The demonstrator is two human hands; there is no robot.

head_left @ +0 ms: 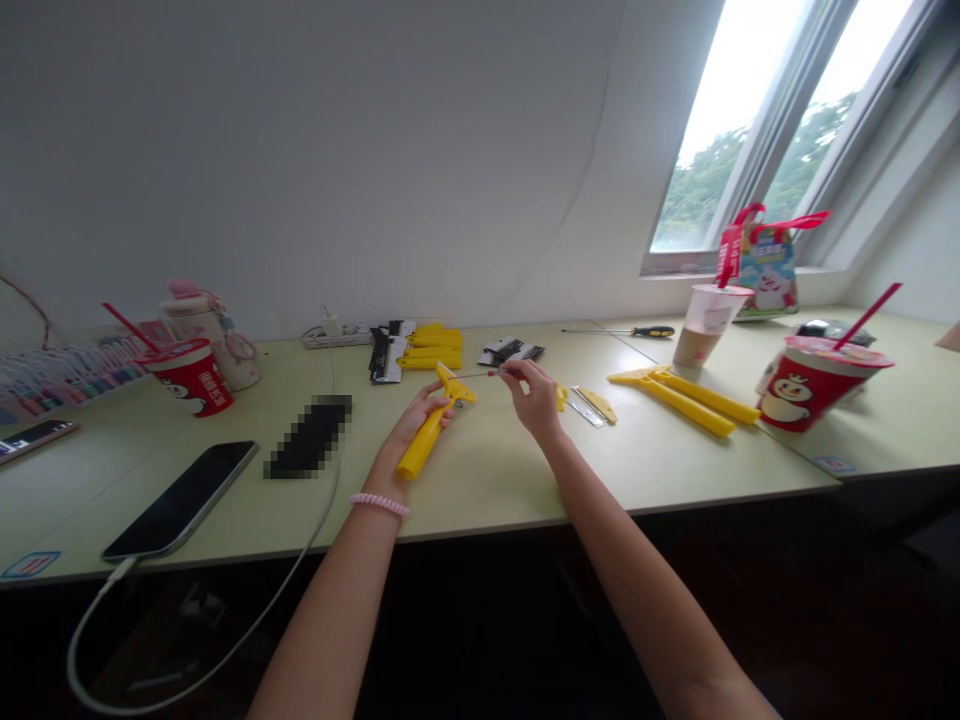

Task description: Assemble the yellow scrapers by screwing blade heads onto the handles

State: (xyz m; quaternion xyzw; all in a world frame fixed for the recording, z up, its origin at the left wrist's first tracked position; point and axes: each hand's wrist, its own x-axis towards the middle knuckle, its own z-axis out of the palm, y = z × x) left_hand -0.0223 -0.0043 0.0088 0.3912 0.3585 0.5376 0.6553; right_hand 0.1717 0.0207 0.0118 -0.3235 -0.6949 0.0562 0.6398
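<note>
My left hand point(421, 415) is closed around a yellow scraper point(425, 446), its wide head tilted up and its handle toward me. In my right hand point(534, 395), the fingertips pinch a small screwdriver point(493, 374) with a thin shaft and a bit of red near the fingers. The shaft points left at the scraper's head; whether the tip touches is too small to tell. Just right of my right hand lie a yellow blade cover point(596, 405) and a clear strip point(584, 408). Two yellow scraper handles point(686, 400) rest farther right.
Behind my hands are stacked yellow handles point(431, 350), black-and-white packets point(386, 355) and dark packets point(511, 351). A yellow-black screwdriver point(651, 331) lies near the wall. Red cups point(810, 385) and a plastic cup point(701, 335) stand right; a tablet point(184, 500) with a cable lies left.
</note>
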